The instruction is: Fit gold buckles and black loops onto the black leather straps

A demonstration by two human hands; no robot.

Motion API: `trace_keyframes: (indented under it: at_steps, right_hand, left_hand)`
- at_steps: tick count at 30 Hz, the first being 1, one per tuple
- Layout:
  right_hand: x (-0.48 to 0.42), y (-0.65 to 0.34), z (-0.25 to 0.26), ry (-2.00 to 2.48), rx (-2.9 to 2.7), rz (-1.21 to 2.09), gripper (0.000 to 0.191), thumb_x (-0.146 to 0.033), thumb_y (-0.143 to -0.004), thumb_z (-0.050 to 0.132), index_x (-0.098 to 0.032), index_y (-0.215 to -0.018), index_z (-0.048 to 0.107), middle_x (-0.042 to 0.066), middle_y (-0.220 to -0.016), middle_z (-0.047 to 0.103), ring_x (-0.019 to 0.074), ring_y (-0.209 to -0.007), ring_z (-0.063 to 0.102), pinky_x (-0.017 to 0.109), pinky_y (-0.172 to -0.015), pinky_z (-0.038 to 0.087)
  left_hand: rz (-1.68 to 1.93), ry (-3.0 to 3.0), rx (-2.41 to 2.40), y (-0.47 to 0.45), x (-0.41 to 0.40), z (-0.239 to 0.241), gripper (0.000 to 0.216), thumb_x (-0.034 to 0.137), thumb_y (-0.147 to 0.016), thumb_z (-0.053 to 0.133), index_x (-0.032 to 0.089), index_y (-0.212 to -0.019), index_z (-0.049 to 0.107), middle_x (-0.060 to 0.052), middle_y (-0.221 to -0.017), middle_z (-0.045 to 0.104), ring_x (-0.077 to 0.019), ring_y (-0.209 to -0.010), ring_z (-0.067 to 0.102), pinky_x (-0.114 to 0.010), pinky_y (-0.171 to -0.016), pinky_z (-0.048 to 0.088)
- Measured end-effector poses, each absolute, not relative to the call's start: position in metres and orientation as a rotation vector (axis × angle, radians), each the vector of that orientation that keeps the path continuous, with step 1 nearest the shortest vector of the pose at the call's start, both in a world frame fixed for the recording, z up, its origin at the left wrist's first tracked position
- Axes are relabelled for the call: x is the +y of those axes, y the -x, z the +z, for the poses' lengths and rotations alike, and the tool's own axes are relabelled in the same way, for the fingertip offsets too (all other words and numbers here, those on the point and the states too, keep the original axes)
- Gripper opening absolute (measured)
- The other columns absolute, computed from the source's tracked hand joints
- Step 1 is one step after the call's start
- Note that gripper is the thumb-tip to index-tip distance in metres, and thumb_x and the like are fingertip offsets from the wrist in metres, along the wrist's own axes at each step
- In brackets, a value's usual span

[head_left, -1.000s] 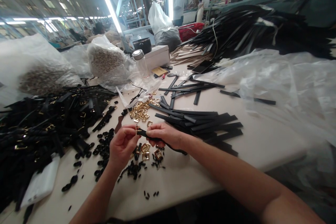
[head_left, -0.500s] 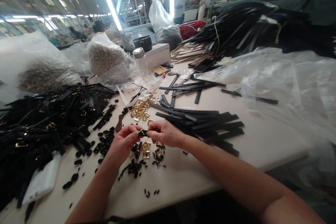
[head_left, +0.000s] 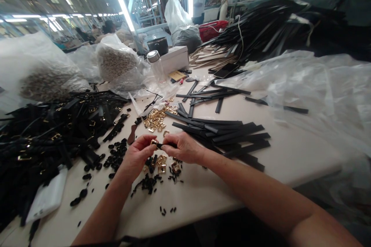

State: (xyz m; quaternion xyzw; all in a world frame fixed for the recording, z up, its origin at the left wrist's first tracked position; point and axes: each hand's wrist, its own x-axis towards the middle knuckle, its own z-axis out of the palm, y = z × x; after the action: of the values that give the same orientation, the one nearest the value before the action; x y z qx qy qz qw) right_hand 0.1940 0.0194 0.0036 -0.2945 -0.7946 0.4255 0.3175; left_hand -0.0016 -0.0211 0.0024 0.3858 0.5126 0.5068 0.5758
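My left hand (head_left: pixel 138 155) and my right hand (head_left: pixel 182 147) meet over the middle of the pale table (head_left: pixel 185 197). Between their pinched fingertips is a small gold buckle (head_left: pixel 154 142) on the end of a black strap (head_left: pixel 164 145). The left fingers pinch the buckle and the right fingers grip the strap, most of which is hidden under the right hand. Below the hands lie a few loose gold buckles (head_left: pixel 161 163) and small black loops (head_left: pixel 148 183). A heap of gold buckles (head_left: pixel 154 120) sits just beyond the hands.
A stack of black straps (head_left: pixel 232 135) lies right of my hands. A big pile of black straps with buckles (head_left: pixel 49 131) fills the left side. Clear plastic bags (head_left: pixel 313 88), a bottle (head_left: pixel 156 67), a white box (head_left: pixel 174 58) and more straps stand farther back.
The strap's loose tail that hung below my right hand is now out of sight. Both hands have shifted slightly away from me, still pinched together on the buckle and strap.
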Motion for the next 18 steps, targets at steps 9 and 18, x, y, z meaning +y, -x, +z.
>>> trace_keyframes:
  at_steps: [9, 18]
  right_hand:
    - [0.0217, -0.1971, 0.0046, 0.674, -2.106, 1.158, 0.018, -0.026, -0.090, 0.054, -0.016, -0.078, 0.061, -0.003, -0.064, 0.055, 0.0084, -0.059, 0.045, 0.020, -0.059, 0.034]
    - [0.0221, -0.1949, -0.0028, 0.693, -2.104, 1.067, 0.017, -0.026, -0.091, 0.055, -0.016, -0.082, 0.065, -0.001, -0.071, 0.061, 0.0094, -0.064, 0.051, 0.020, -0.063, 0.038]
  left_hand:
    - [1.120, -0.663, 1.080, 0.0040, -0.0190, 0.0037, 0.034, 0.026, -0.054, 0.091, 0.016, -0.082, 0.075, -0.001, -0.075, 0.071, -0.0069, -0.060, 0.063, -0.015, -0.059, 0.054]
    - [1.197, -0.820, 1.126, -0.0052, -0.0227, 0.0035, 0.034, 0.021, -0.059, 0.088, 0.018, -0.090, 0.074, -0.002, -0.081, 0.075, -0.0109, -0.066, 0.068, -0.019, -0.064, 0.055]
